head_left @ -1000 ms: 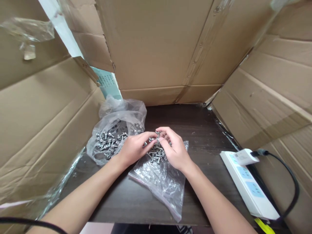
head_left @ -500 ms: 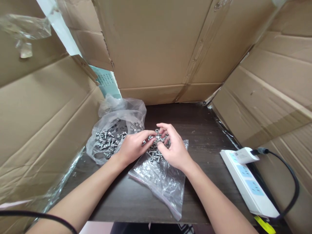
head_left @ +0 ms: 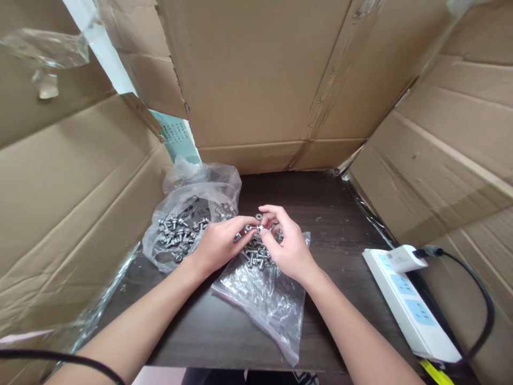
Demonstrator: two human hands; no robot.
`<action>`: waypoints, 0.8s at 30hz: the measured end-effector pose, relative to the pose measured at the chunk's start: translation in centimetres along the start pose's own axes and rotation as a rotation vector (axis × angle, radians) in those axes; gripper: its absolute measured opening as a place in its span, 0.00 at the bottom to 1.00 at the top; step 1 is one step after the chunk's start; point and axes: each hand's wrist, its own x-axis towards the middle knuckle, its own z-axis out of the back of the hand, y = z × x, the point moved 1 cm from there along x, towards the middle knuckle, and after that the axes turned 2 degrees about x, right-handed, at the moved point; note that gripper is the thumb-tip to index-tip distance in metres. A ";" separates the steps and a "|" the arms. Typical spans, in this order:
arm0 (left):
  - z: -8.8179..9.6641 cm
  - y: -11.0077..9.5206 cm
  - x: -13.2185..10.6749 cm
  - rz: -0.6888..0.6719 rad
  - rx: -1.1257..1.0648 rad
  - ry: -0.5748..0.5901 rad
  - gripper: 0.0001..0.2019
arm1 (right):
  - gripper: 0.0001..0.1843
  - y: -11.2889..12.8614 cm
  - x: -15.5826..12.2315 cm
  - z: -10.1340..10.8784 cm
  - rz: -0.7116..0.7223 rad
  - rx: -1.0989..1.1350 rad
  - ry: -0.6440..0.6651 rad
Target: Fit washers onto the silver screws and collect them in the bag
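My left hand [head_left: 219,242] and my right hand [head_left: 289,247] meet fingertip to fingertip over a pile of small metal screws [head_left: 258,254]. Together they pinch one small screw [head_left: 258,229] between thumbs and forefingers. The pile lies on a flat clear plastic bag [head_left: 268,299] on the dark wooden table [head_left: 332,214]. To the left, a second crumpled clear bag [head_left: 192,211] lies open with several more screws with washers [head_left: 176,235] inside it.
Brown cardboard panels [head_left: 272,75] wall in the table at the back, left and right. A white power strip [head_left: 409,305] with a white plug and black cable [head_left: 476,289] lies at the right. A black cable [head_left: 60,361] crosses the lower left corner.
The hands have stayed over the screw pile, with the fingers shifting slightly around the small screw. Nothing else has moved.
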 end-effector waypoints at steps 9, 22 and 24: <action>0.0 0.1 -0.1 0.029 -0.008 0.036 0.06 | 0.22 0.2 -0.1 -0.1 0.030 0.112 -0.003; 0.1 0.0 -0.1 0.013 -0.004 0.005 0.06 | 0.17 0.6 0.1 0.3 -0.009 0.140 -0.078; 0.1 0.0 -0.1 0.013 -0.009 -0.002 0.06 | 0.17 0.6 0.2 0.3 -0.024 0.117 -0.096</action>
